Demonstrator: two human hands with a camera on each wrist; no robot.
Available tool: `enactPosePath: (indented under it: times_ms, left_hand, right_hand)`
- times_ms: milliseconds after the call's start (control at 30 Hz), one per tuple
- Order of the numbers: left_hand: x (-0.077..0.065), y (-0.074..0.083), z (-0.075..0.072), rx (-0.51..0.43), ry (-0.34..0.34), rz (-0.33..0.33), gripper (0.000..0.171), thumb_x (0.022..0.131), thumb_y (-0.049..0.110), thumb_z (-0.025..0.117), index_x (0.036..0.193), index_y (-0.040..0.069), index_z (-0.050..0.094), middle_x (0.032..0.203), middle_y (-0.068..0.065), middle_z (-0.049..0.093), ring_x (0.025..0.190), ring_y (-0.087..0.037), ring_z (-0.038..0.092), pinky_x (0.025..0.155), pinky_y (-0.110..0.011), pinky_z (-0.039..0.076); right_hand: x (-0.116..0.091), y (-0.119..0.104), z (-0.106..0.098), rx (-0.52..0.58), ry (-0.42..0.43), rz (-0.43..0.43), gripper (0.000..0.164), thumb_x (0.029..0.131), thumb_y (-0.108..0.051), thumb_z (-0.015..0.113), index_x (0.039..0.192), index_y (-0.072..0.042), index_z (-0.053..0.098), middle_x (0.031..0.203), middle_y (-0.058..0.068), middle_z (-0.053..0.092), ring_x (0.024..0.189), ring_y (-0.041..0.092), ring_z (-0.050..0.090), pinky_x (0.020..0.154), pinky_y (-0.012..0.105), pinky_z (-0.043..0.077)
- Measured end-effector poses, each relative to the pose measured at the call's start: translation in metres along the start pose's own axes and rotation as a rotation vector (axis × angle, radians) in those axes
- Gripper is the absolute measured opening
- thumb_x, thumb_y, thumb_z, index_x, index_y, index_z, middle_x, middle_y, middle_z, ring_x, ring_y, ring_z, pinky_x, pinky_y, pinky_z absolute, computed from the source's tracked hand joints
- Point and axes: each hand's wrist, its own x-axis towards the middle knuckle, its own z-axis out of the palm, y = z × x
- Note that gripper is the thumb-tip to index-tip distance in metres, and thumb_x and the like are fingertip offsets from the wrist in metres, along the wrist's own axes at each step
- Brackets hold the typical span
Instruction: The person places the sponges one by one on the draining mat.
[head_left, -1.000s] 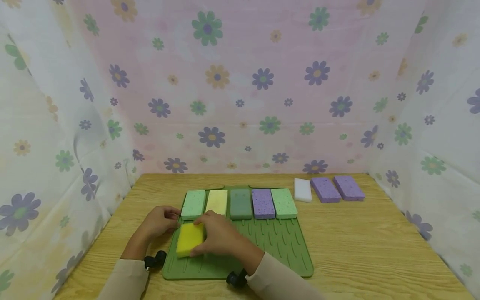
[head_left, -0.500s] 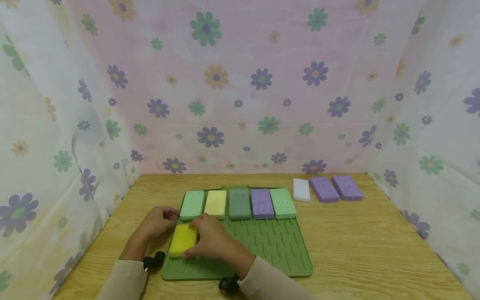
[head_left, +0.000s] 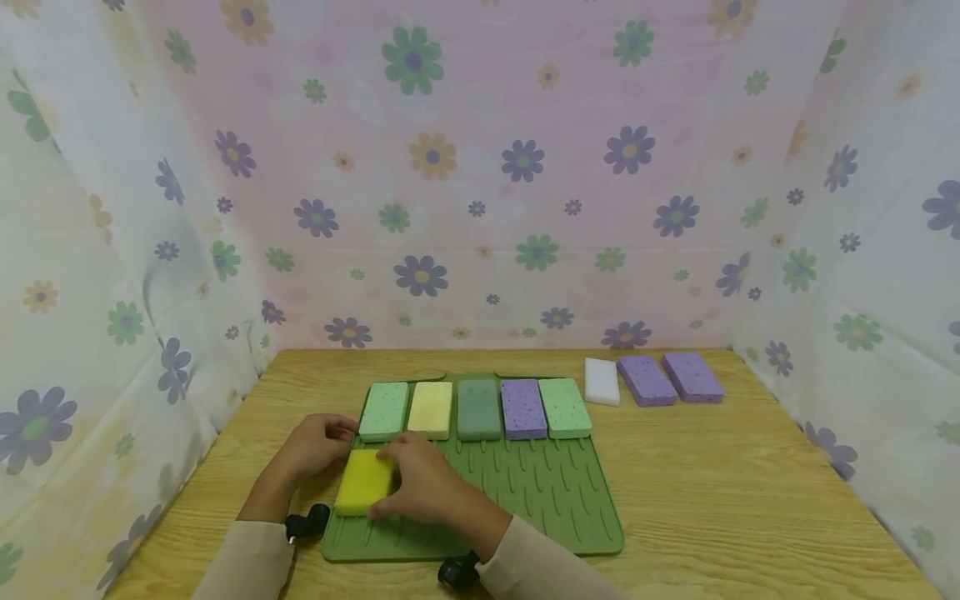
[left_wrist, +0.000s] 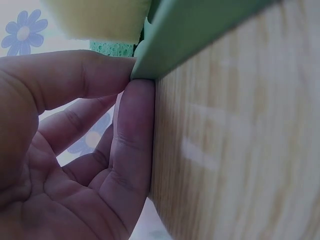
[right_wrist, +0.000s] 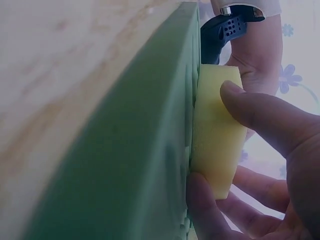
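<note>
A bright yellow sponge (head_left: 363, 483) lies on the front left of the green ridged mat (head_left: 525, 500). My right hand (head_left: 427, 483) grips it from the right, thumb at the near end and fingers at the far end; in the right wrist view the sponge (right_wrist: 217, 130) sits flat against the mat. At the mat's left edge, my left hand (head_left: 315, 446) pinches the rim between thumb and finger, as the left wrist view shows. Behind the yellow sponge, a row on the mat holds a light green sponge (head_left: 384, 412), a pale yellow sponge (head_left: 431, 410) and others.
The row continues with a dark green sponge (head_left: 478, 409), a purple sponge (head_left: 523, 408) and another light green sponge (head_left: 566, 407). Right of the mat lie a white sponge (head_left: 602, 382) and two purple sponges (head_left: 647, 380) on the wooden table (head_left: 735, 500). Flowered cloth (head_left: 480, 167) encloses the table.
My right hand has slid the yellow sponge left toward the mat's left edge, mostly in the first half second. My left hand has stayed at the mat's edge.
</note>
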Motion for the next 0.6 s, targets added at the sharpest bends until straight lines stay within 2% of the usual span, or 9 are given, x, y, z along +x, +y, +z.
enactPosePath:
  times_ms: [600]
  left_hand:
    - [-0.0015, 0.0018, -0.0006, -0.017, -0.002, 0.003, 0.032, 0.092, 0.003, 0.068, 0.124, -0.002, 0.070, 0.113, -0.016, 0.069, 0.099, -0.023, 0.066, 0.077, -0.037, 0.061]
  right_hand:
    - [-0.0030, 0.0003, 0.0014, 0.011, 0.004, -0.004, 0.077, 0.075, -0.049, 0.091, 0.142, -0.021, 0.063, 0.139, -0.002, 0.056, 0.118, 0.013, 0.057, 0.095, 0.028, 0.054]
